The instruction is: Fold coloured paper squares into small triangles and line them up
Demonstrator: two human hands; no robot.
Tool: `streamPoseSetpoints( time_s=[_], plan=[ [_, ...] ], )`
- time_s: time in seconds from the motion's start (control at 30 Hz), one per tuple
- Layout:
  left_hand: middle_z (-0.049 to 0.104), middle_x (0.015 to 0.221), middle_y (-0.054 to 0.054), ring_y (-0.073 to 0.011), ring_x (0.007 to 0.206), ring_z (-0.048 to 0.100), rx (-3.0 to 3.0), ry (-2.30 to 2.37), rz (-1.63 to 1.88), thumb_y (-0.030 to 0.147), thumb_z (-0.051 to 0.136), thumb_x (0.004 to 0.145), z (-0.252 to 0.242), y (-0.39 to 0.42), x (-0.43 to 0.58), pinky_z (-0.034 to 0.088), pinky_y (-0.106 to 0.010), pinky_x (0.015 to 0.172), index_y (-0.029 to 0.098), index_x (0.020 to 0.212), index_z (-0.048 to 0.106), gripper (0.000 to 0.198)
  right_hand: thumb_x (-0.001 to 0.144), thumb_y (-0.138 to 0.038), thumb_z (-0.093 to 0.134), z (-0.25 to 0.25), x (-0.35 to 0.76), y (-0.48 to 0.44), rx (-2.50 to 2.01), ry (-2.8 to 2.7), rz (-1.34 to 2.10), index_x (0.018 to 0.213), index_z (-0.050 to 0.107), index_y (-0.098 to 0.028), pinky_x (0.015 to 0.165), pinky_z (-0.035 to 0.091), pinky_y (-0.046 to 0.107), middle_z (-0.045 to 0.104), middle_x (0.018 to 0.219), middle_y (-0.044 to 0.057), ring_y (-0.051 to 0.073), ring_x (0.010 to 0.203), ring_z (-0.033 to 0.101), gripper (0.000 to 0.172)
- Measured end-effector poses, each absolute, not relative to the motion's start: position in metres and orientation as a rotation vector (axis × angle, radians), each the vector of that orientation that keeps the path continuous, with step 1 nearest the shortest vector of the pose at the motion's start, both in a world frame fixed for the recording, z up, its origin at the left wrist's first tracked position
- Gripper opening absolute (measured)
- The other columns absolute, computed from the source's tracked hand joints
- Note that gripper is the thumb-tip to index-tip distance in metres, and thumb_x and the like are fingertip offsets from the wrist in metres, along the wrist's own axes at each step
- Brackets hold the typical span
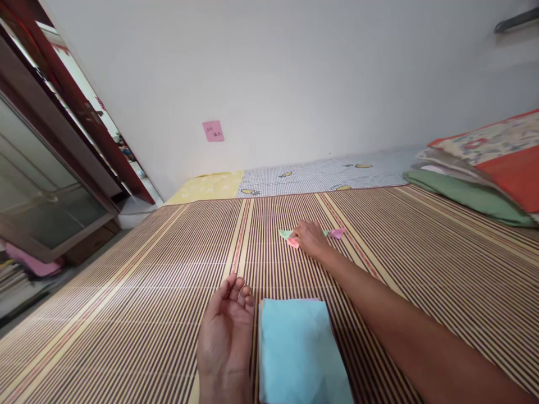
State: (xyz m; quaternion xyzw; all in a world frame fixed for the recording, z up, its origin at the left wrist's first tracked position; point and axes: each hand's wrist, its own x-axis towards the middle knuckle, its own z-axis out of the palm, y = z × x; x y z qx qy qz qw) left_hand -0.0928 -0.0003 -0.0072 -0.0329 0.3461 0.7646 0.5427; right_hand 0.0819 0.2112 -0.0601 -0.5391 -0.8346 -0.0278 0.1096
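My right hand [310, 238] reaches forward over the striped mat, fingers bent down on small pieces of folded paper. A green piece [285, 233] and a salmon-pink piece [293, 242] stick out at its fingertips, and a purple-pink piece [337, 233] shows past its far side. My fingers partly cover these papers. Palm up, my left hand [229, 322] rests with loosely curled fingers and holds nothing. Close to its right lies a stack of paper with a light blue sheet [301, 348] on top; edges of other colours peek out at the stack's far and left sides.
The striped mat [168, 297] spreads over the whole surface. Patterned cloth [311, 177] lines its far edge below a white wall bearing a pink note [213, 131]. Folded bedding [471, 196] is piled at the right. A glass-fronted cabinet [46, 179] and a doorway stand left.
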Motion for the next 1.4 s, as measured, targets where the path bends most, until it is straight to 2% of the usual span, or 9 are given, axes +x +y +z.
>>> streamPoseSetpoints(
  time_s=[0.27,0.33,0.47,0.63,0.7,0.9,1.07,1.23,1.4],
  plan=[
    [0.065,0.076,-0.008,-0.0132,0.063,0.063,-0.059,0.813,1.828,0.009,0.047,0.094,-0.007,-0.001,-0.101,0.054,-0.022,0.054,0.01,0.078,0.071,0.029,0.098,-0.028,0.065,-0.032,0.091,0.177,-1.508,-2.318,0.096,0.117,0.066,-0.015,0.095,0.054,0.048,0.067,0.123,0.009,0.025,0.111,0.065,0.023],
    [0.065,0.077,-0.008,-0.0134,0.065,0.063,-0.045,0.808,1.847,0.009,0.047,0.094,-0.007,-0.002,-0.105,0.054,-0.022,0.056,0.01,0.078,0.07,0.028,0.1,-0.019,0.059,-0.02,0.097,0.145,-1.422,-2.312,0.198,0.106,0.07,-0.014,0.098,0.051,0.039,0.068,0.118,0.011,0.022,0.112,0.064,0.014],
    [0.065,0.081,-0.007,-0.0141,0.069,0.063,0.01,0.775,1.904,0.007,0.051,0.091,-0.004,-0.008,-0.113,0.055,-0.023,0.059,0.01,0.084,0.07,0.02,0.097,-0.023,0.065,-0.011,0.115,0.06,-1.222,-2.356,0.466,0.106,0.071,-0.022,0.092,0.052,0.029,0.071,0.115,0.004,0.017,0.106,0.067,0.011],
    [0.064,0.079,-0.006,-0.0137,0.068,0.062,0.033,0.763,1.941,0.008,0.053,0.089,0.0,-0.016,-0.12,0.054,-0.022,0.06,0.01,0.083,0.068,0.017,0.075,-0.028,0.086,-0.038,0.121,-0.022,-1.058,-2.392,0.81,0.125,0.069,-0.02,0.113,0.039,0.05,0.061,0.141,0.013,0.033,0.134,0.051,0.053],
    [0.064,0.078,-0.006,-0.0132,0.067,0.062,0.04,0.755,1.945,0.008,0.052,0.088,0.001,-0.018,-0.121,0.053,-0.022,0.059,0.011,0.082,0.067,0.016,0.075,-0.023,0.083,-0.051,0.116,-0.036,-1.073,-2.423,0.813,0.13,0.066,-0.021,0.115,0.036,0.052,0.057,0.146,0.014,0.035,0.138,0.046,0.058],
    [0.063,0.076,-0.005,-0.0128,0.065,0.062,0.055,0.736,1.948,0.01,0.056,0.085,0.004,-0.02,-0.119,0.051,-0.022,0.058,0.011,0.081,0.067,0.012,0.077,-0.009,0.072,-0.064,0.103,-0.039,-1.119,-2.425,0.767,0.124,0.068,-0.017,0.111,0.039,0.048,0.061,0.137,0.014,0.031,0.127,0.053,0.048],
    [0.064,0.076,-0.006,-0.0131,0.065,0.062,0.068,0.723,1.938,0.01,0.06,0.081,0.005,-0.019,-0.117,0.05,-0.022,0.059,0.011,0.081,0.068,0.008,0.081,-0.015,0.077,-0.062,0.103,-0.035,-1.069,-2.398,0.785,0.115,0.07,-0.015,0.103,0.045,0.045,0.067,0.122,0.011,0.029,0.114,0.059,0.035],
    [0.065,0.075,-0.005,-0.0127,0.065,0.062,0.045,0.73,1.93,0.01,0.055,0.085,0.002,-0.017,-0.117,0.051,-0.022,0.058,0.011,0.082,0.068,0.014,0.079,-0.02,0.083,-0.066,0.107,-0.033,-1.036,-2.367,0.837,0.115,0.07,-0.014,0.105,0.044,0.045,0.068,0.123,0.012,0.03,0.116,0.059,0.038],
    [0.064,0.075,-0.005,-0.0128,0.064,0.062,0.033,0.741,1.912,0.009,0.055,0.086,-0.005,-0.012,-0.117,0.051,-0.022,0.057,0.012,0.081,0.068,0.014,0.09,-0.018,0.068,-0.063,0.109,-0.035,-1.002,-2.309,0.876,0.113,0.07,-0.016,0.103,0.046,0.042,0.068,0.121,0.012,0.027,0.114,0.061,0.023]
  ],
)
